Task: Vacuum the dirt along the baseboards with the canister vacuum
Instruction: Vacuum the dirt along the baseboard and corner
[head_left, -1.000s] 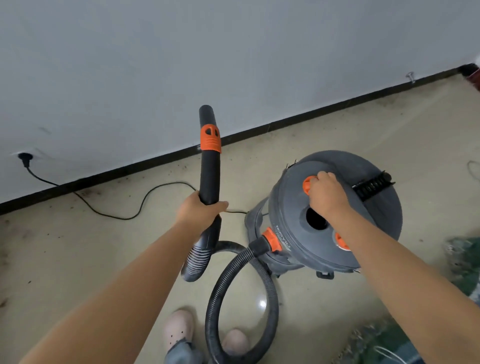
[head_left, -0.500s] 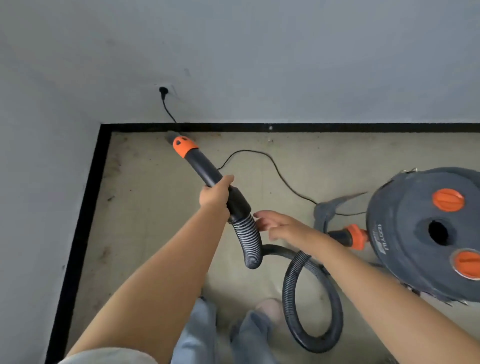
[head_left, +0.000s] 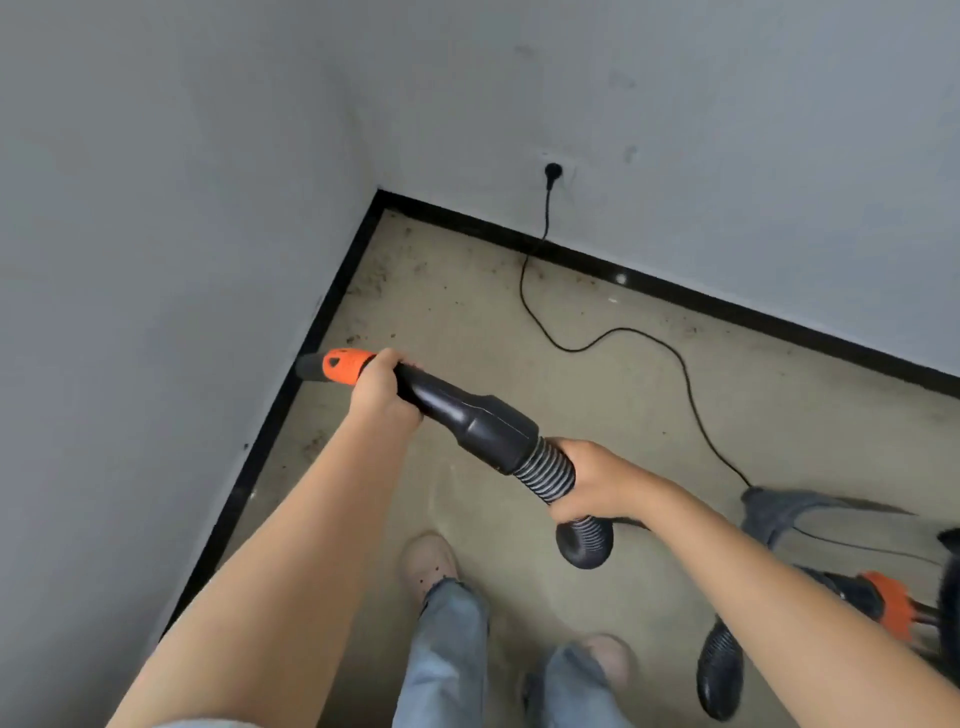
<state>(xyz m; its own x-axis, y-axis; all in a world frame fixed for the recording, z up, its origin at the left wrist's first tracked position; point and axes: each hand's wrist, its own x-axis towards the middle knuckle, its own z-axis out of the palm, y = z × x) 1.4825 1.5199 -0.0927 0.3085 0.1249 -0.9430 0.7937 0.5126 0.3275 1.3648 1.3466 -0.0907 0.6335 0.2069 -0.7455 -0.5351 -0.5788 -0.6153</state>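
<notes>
Black vacuum wand (head_left: 447, 402), orange collar (head_left: 343, 365) forward, tip right at the left baseboard (head_left: 291, 410) near the corner. Left hand (head_left: 382, 392) wrapped round the wand; right hand (head_left: 592, 483) gripping the ribbed hose (head_left: 545, 470). Dirt specks (head_left: 374, 275) along the edge.

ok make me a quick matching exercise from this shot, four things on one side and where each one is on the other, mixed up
Things:
1. left hand
2. right hand
3. power plug
4. nozzle tip

Places:
A. in the wall socket
B. against the black baseboard
C. round the ribbed hose
D. on the wand behind the orange collar

Pairs: 1-D, 2-C, 3-A, 4-B
</notes>
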